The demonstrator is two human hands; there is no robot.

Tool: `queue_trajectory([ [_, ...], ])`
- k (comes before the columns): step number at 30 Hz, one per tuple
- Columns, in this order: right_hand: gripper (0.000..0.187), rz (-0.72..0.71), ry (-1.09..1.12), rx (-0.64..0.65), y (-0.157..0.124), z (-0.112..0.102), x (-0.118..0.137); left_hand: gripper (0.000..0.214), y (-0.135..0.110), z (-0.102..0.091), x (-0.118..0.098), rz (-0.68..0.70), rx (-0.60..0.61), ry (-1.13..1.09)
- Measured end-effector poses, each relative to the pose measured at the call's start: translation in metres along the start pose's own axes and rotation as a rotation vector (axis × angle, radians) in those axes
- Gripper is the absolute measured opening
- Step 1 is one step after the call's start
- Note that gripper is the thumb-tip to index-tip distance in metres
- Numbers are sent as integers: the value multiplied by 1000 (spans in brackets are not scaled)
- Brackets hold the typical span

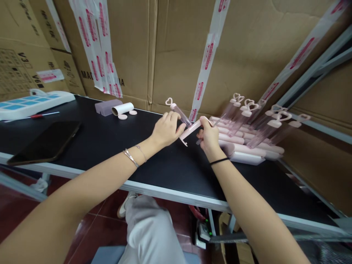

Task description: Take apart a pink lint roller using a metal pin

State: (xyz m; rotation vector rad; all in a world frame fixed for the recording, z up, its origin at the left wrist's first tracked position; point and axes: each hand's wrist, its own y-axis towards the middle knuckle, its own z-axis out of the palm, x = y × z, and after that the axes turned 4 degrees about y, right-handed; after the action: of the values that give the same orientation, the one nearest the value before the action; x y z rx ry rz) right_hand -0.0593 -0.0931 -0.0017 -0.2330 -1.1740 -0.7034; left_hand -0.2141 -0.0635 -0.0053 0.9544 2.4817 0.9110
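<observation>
My left hand (167,129) is closed around a clear pinkish tube with a heart-shaped cap (182,114), its thumb near the pale pink bar. My right hand (209,136) pinches one end of this pink plastic bar (191,129), which has a small hook at its lower end. The bar and the tube's lower end meet or overlap between the hands; I cannot tell whether they are joined. A thin pointed rod (220,119) shows beside my right fingers. Just right of that hand, several heart-topped clear tubes (275,126) stand at a slant on pink cylinders (247,148).
On the black table (165,168), a lilac block (103,107), a white roll (123,109) and two pink discs (123,117) lie at the back left. A dark phone or tablet (46,141), a red-handled tool (38,116) and a white-and-blue panel (35,102) are farther left. Cardboard (176,55) walls the back.
</observation>
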Motion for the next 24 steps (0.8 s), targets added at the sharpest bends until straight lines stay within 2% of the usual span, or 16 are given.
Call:
queue_trajectory([
  [2, 28, -8, -62, 33, 0, -1, 0, 36, 2, -1, 5, 214, -87, 109],
  [4, 24, -23, -127, 79, -3, 0, -1, 36, 4, 1, 6, 376, -40, 199],
  [5, 23, -50, -170, 91, -5, 1, -3, 32, 4, 2, 5, 398, 21, 228],
  [9, 28, -235, -398, 69, -9, 5, -13, 29, 4, 2, -4, 279, 247, 254],
  [12, 32, -290, -459, 82, -8, 6, -18, 31, 2, -3, -8, 239, 279, 251],
  [24, 35, -295, -442, 165, -9, 6, -16, 34, 4, -6, -7, 178, 358, 185],
])
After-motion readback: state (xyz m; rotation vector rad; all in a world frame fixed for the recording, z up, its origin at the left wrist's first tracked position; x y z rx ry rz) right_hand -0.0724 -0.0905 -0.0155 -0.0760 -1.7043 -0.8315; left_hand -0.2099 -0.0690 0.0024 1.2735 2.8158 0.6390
